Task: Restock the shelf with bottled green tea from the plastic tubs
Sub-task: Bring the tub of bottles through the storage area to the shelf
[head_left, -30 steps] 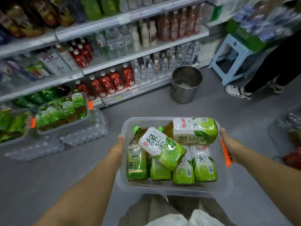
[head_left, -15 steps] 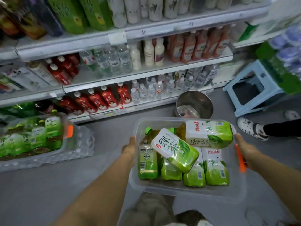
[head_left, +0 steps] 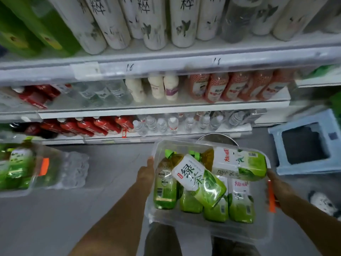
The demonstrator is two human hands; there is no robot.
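Tub in hand: a clear, rectangular plastic tub (head_left: pixel 208 230) with rounded corners and glossy, see-through walls, held level in front of the person's body, over the grey floor (head_left: pixel 92 209)
Load: green tea bottles (head_left: pixel 200 180) in soft plastic with white-and-green shrink labels and green caps, lying jumbled on their sides inside the tub; one lies slantwise on top of the row, another crosswise along the far wall
Handle: an orange clip (head_left: pixel 271 197) on the tub's right end, thin and flat
Left hand: the left hand (head_left: pixel 146 173) clasps the tub's left end, thumb up along the rim, forearm stretched forward (its fingers lie under the wall and cannot be seen)
Right hand: the right hand (head_left: pixel 278 189) grips the right end at the orange clip, fingers wrapped beneath, wrist bent inward
Shelf: a white metal shelf unit (head_left: pixel 166 108) straight ahead, flat boards with clear price rails; tall white-labelled bottles (head_left: pixel 153 23) stand on the upper board, pale milky bottles (head_left: pixel 162 87) and pinkish-red ones (head_left: pixel 236 86) on the middle, red-labelled bottles (head_left: pixel 86 126) and small clear water bottles (head_left: pixel 173 122) on the lowest
Second tub: another clear plastic tub (head_left: pixel 22 170) of green tea sits at the left on a shrink-wrapped pack of water bottles (head_left: pixel 73 169), blurred
Nearby: a round steel bucket (head_left: pixel 217 138) shows just behind the held tub; a pale blue plastic stool (head_left: pixel 306 145) stands to the right
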